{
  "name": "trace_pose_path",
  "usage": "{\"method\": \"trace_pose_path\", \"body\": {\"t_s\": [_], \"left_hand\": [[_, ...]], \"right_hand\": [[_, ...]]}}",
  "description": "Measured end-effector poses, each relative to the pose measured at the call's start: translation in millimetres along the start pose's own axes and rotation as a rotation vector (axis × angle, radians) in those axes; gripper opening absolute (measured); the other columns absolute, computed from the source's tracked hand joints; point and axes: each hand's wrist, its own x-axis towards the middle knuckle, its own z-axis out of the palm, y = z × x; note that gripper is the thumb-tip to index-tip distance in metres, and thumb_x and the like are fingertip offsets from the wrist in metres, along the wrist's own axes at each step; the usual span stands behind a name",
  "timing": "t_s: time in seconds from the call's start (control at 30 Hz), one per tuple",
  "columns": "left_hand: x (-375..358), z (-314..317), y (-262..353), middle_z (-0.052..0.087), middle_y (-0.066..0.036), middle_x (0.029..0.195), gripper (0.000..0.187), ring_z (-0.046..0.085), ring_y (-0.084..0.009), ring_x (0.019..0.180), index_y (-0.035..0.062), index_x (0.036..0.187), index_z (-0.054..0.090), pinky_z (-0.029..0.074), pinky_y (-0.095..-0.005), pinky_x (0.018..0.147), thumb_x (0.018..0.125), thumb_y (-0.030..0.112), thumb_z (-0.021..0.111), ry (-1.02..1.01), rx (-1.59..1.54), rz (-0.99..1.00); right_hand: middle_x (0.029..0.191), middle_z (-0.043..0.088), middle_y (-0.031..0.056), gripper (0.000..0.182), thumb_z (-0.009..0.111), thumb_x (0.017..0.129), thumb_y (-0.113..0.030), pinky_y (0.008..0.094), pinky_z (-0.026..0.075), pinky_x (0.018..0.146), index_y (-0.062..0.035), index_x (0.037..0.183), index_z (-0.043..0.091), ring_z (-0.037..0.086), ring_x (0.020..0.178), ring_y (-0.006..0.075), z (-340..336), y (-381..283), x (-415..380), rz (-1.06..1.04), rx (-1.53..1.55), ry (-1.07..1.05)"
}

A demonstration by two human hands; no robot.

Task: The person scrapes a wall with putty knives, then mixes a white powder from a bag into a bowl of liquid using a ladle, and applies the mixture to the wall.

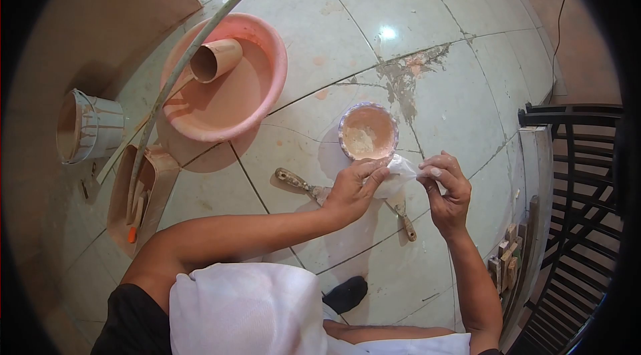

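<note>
My left hand (354, 191) pinches one side of a thin white plastic bag (402, 168). The bag's other side is between the fingertips of my right hand (446, 189), so it stretches between both hands. Just beyond it stands a small round tub (384, 129) with a whitish, lumpy rim and pale pinkish material inside. A putty knife (292, 179) lies on the floor to the left, its blade partly hidden behind my left hand. Another putty knife (405, 220) rests below the bag, with part of its blade covered.
A pink basin (280, 71) of pinkish liquid holds a cylindrical container (227, 58); a long strip (193, 48) leans across it. At left are a smeared bucket (103, 128) and a cut-open container (160, 178) with tools. Black metal railing (581, 221) and wood pieces (507, 255) stand right.
</note>
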Motion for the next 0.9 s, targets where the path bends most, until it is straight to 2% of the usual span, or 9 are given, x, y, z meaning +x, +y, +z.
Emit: {"method": "trace_pose_path", "body": {"t_s": [0.07,0.1,0.17,0.3,0.37,0.5,0.67,0.77,0.9], "left_hand": [[3,0,6,0.07,-0.01,0.104,0.03,0.063,-0.014,0.09,-0.0026,0.113,0.067,0.049,-0.0287,0.081,0.096,0.021,0.061,-0.023,-0.322,-0.298],[4,-1,9,0.07,-0.01,0.104,0.03,0.063,-0.014,0.09,-0.0026,0.113,0.067,0.049,-0.0287,0.081,0.096,0.021,0.061,-0.024,-0.323,-0.299],[6,-6,14,0.072,-0.005,0.095,0.026,0.06,-0.0074,0.084,-0.0012,0.109,0.07,0.049,-0.0252,0.077,0.095,0.02,0.064,-0.087,-0.339,-0.392],[8,-7,14,0.072,-0.004,0.094,0.023,0.061,-0.0069,0.081,-0.0005,0.106,0.071,0.049,-0.0241,0.075,0.092,0.017,0.066,-0.079,-0.362,-0.397],[9,-10,18,0.071,-0.004,0.095,0.021,0.06,-0.007,0.086,-0.0003,0.105,0.071,0.049,-0.0239,0.079,0.092,0.015,0.068,-0.081,-0.391,-0.431],[7,-12,18,0.071,-0.004,0.093,0.018,0.06,-0.0077,0.086,-0.0006,0.103,0.072,0.049,-0.024,0.079,0.09,0.012,0.069,-0.074,-0.312,-0.312],[6,-15,17,0.069,-0.006,0.098,0.019,0.061,-0.01,0.087,-0.0008,0.101,0.072,0.049,-0.0247,0.079,0.089,0.014,0.07,-0.115,-0.31,-0.182],[8,-19,21,0.068,-0.006,0.099,0.02,0.061,-0.0098,0.087,-0.0011,0.101,0.072,0.049,-0.025,0.079,0.091,0.016,0.069,-0.171,-0.264,-0.195],[6,-17,14,0.068,-0.005,0.097,0.022,0.06,-0.0093,0.087,-0.0015,0.101,0.072,0.049,-0.0258,0.079,0.092,0.018,0.067,-0.135,-0.333,-0.213]], "right_hand": [[0.088,0.066,0.0046,0.015,0.072,0.076,0.005,0.0471,0.04,0.102,-0.0049,0.086,0.067,0.064,0.088,0.0222,-3,1,0,-0.075,-0.049,-0.06],[0.088,0.066,0.0046,0.015,0.072,0.076,0.005,0.0471,0.04,0.102,-0.0049,0.086,0.067,0.064,0.088,0.0222,-3,2,-1,-0.074,-0.051,-0.061],[0.088,0.066,0.0054,0.014,0.074,0.076,0.002,0.0478,0.039,0.102,-0.0051,0.086,0.067,0.064,0.086,0.0231,-2,3,-3,-0.025,-0.05,-0.05],[0.085,0.067,0.0066,0.014,0.075,0.076,-0.004,0.0482,0.04,0.101,-0.0048,0.086,0.067,0.064,0.083,0.0235,-6,-5,-1,-0.033,-0.102,-0.074],[0.081,0.066,0.0065,0.013,0.076,0.076,-0.008,0.0487,0.041,0.099,-0.0044,0.084,0.067,0.063,0.079,0.0234,-5,-8,-1,-0.016,-0.166,-0.057],[0.078,0.066,0.005,0.011,0.076,0.077,-0.006,0.0484,0.042,0.097,-0.005,0.083,0.067,0.062,0.077,0.0228,-3,-12,-2,-0.011,-0.221,-0.041],[0.077,0.065,0.0036,0.009,0.074,0.079,-0.001,0.0451,0.043,0.095,-0.0049,0.083,0.067,0.062,0.075,0.0214,-3,-5,-8,-0.084,-0.103,0.043],[0.076,0.065,0.0033,0.009,0.074,0.079,-0.001,0.0441,0.044,0.094,-0.0044,0.082,0.066,0.062,0.077,0.0208,3,-2,-11,-0.003,-0.03,0.076],[0.077,0.065,0.0034,0.01,0.074,0.078,0.0,0.0439,0.045,0.093,-0.0046,0.082,0.066,0.062,0.078,0.021,1,0,-12,-0.056,-0.041,0.067]]}}
